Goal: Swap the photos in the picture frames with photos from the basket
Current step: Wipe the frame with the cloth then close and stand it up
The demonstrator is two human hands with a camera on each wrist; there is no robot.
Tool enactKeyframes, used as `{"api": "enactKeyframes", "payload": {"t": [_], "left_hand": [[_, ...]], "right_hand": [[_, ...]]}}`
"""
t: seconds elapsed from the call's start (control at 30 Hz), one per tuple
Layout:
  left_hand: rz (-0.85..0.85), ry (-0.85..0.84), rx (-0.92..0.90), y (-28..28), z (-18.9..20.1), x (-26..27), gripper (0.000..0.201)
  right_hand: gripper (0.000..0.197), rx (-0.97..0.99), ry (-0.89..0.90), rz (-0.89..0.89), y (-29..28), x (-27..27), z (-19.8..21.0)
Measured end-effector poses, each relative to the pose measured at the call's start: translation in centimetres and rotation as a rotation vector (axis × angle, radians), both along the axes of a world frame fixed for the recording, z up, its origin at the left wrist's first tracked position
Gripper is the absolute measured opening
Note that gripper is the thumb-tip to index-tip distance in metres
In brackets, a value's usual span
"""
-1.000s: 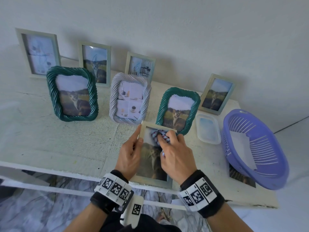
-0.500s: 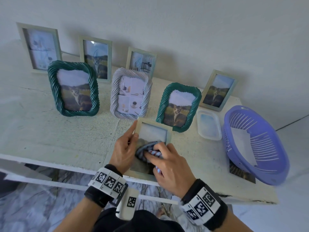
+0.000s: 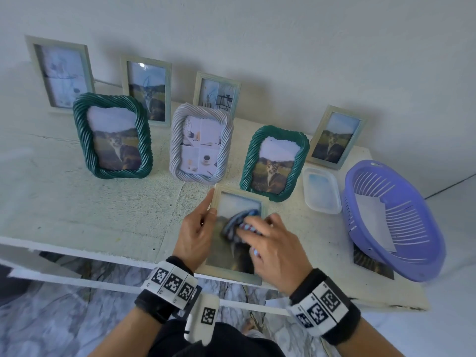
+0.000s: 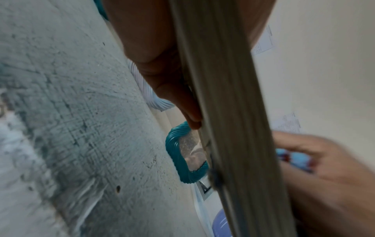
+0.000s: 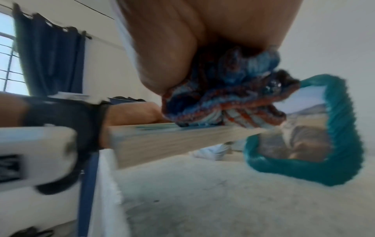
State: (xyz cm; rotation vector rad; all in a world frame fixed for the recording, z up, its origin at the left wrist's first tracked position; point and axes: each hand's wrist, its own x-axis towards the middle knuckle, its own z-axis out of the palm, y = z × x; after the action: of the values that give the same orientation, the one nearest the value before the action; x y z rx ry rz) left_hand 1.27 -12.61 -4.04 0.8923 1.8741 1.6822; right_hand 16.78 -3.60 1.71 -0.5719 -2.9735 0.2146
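A pale wooden picture frame (image 3: pixel 233 199) with a cat photo is held tilted above the table's front edge. My left hand (image 3: pixel 197 228) grips its left side, thumb on the front rim; the frame's edge (image 4: pixel 223 112) fills the left wrist view. My right hand (image 3: pixel 268 243) presses a bunched blue, red and white cloth (image 3: pixel 237 224) against the glass; the cloth (image 5: pixel 229 96) shows clearly in the right wrist view. A purple basket (image 3: pixel 401 222) with a white sheet inside stands at the right.
Several framed photos stand on the white table (image 3: pixel 90 210): two green twisted frames (image 3: pixel 113 136) (image 3: pixel 275 163), a lilac one (image 3: pixel 202 146), and plain ones along the wall. A clear plastic lid (image 3: pixel 322 190) lies beside the basket. A loose photo (image 3: pixel 373 264) sticks out under the basket.
The cloth under my right hand went from the top of the glass down toward its middle, then back up a little. My left hand keeps its hold on the frame.
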Motion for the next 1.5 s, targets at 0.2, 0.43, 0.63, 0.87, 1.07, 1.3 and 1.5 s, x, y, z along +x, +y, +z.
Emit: {"api": "enactKeyframes", "payload": {"t": [0.2,0.43,0.63,0.87,1.07,1.3,1.5], "left_hand": [[0.003,-0.001,0.002,0.3,-0.1,-0.5,0.044],[0.016,-0.024,0.0,0.1,-0.1,-0.1,0.044],[0.006,-0.035,-0.002,0.1,0.1,-1.3,0.044],[0.028,-0.051,-0.004,-0.5,0.1,-0.7,0.043],[0.042,-0.093,0.006,-0.1,-0.1,-0.8,0.044],[0.04,-0.097,0.031,0.2,-0.4,-0.3,0.044],[0.086,-0.124,0.035,0.2,-0.8,-0.2,0.044]], "right_hand": [[0.048,-0.009,-0.01,0.015,-0.9,-0.6,-0.5],[0.043,0.046,-0.017,-0.057,1.3,-0.5,0.5],[0.046,-0.034,-0.031,0.108,-0.2,0.6,-0.3],[0.034,-0.048,-0.011,0.074,0.2,1.6,0.2],[0.032,-0.082,0.0,0.101,-1.3,1.7,-0.4],[0.022,-0.077,0.019,0.069,-0.8,1.6,0.3],[0.041,-0.169,-0.029,0.098,-2.7,0.6,0.0]]}}
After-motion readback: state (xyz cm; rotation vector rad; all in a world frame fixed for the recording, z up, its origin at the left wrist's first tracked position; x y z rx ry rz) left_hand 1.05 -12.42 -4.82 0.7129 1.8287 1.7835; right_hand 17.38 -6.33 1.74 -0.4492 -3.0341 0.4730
